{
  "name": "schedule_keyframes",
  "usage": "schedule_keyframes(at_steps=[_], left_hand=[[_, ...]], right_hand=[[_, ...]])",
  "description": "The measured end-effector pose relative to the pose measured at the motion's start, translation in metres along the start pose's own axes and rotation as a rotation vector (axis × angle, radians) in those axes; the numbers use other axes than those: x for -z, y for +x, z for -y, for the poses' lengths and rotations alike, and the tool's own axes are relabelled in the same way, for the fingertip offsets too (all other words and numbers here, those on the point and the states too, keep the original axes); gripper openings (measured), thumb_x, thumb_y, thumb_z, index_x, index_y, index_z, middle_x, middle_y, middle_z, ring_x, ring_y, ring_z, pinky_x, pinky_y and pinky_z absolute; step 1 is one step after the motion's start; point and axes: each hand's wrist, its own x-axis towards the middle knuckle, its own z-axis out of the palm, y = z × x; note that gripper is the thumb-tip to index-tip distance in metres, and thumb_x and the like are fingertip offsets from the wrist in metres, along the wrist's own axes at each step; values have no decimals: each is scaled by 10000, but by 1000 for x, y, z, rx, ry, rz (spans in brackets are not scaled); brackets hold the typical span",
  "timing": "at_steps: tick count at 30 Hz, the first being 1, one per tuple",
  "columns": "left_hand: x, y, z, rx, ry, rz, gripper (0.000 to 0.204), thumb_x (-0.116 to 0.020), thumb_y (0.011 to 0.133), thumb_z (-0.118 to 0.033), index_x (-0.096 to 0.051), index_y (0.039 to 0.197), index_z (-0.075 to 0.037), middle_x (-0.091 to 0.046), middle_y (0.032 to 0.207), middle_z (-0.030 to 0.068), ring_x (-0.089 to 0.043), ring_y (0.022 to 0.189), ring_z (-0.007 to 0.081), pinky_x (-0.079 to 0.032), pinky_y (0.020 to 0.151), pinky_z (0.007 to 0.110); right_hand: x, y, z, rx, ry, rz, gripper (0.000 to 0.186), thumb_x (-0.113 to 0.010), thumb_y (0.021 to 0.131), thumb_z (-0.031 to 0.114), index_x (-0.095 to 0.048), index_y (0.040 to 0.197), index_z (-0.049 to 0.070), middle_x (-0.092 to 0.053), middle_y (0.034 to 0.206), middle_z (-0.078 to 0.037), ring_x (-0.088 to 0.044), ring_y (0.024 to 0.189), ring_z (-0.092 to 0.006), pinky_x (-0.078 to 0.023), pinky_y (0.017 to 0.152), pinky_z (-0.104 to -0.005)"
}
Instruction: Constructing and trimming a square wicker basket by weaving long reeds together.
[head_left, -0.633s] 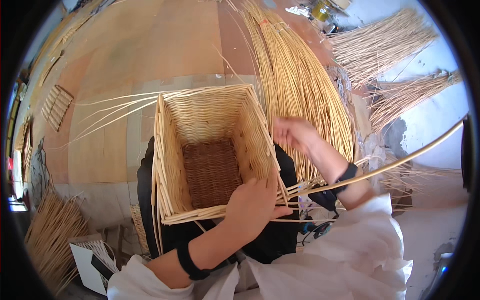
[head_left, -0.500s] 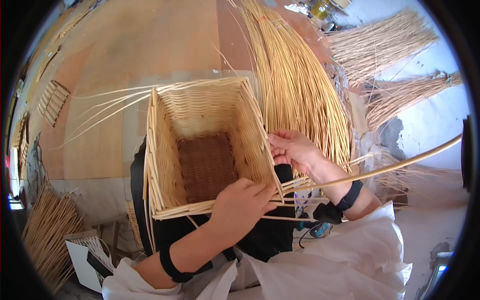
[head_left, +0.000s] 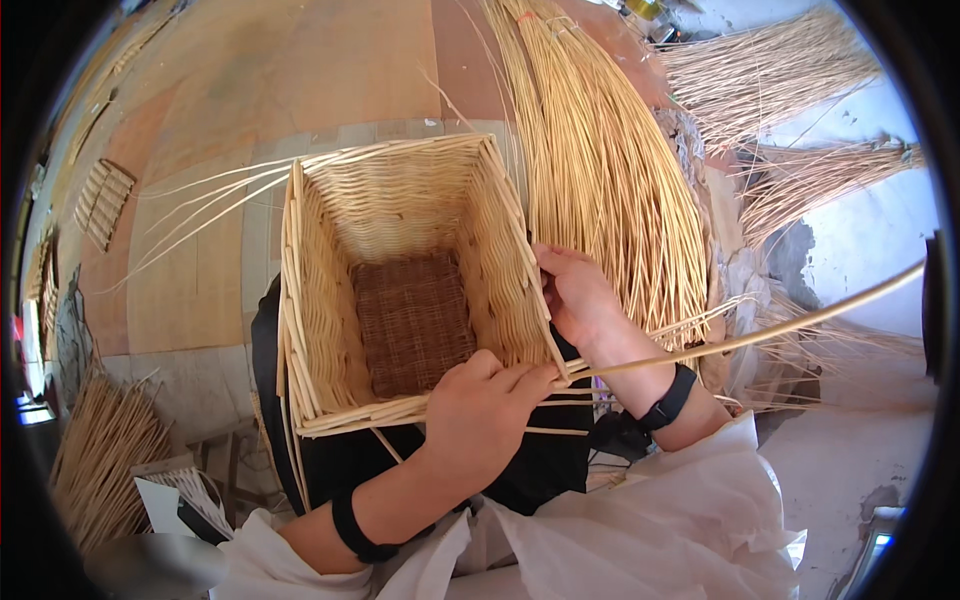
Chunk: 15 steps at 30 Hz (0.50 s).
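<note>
A rectangular wicker basket [head_left: 400,190], pale willow walls with a dark brown woven base, sits on my lap with its mouth toward me. My left hand [head_left: 480,405] is closed over the near right corner of its rim, fingers wrapped on the edge. One thick, long willow rod [head_left: 760,322] runs from that corner out to the right. Outside the right wall, my right hand [head_left: 580,300] has its fingers curled against the rim; what its fingertips pinch is hidden. Loose willow ends [head_left: 205,195] stick out past the far left corner, and others lie under my right wrist.
A large bundle of willow rods [head_left: 600,170] lies right of the basket. Further bundles [head_left: 770,75] lean by the white wall. Another bundle [head_left: 100,455] stands at lower left, near a white box [head_left: 165,505]. A small woven piece [head_left: 103,203] lies on the wooden boards.
The basket has shifted slightly up and left in view. My right hand has moved up a little along the right wall, its fingers more curled. My left hand stays at the corner.
</note>
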Motion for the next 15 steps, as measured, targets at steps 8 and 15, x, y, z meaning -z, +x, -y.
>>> schedule_keyframes(at_steps=[8,15], left_hand=[[6,4,2,65,-30,32,218,-673,741,-176,-675,953,-128,-662,785,-16,-529,632,174,-439,572,257],[1,-15,11,-272,226,31,353,-702,683,-239,-647,1013,-125,-636,918,-11,-554,670,141,-449,563,253]], right_hand=[[44,-55,46,211,-1049,554,253,-583,894,275,-572,988,41,-598,801,-20,-589,783,-130,-484,704,-285],[59,-104,-24,1084,-1177,208,283,-744,678,216,-629,888,64,-588,686,-72,-581,592,-257,-459,519,-338]])
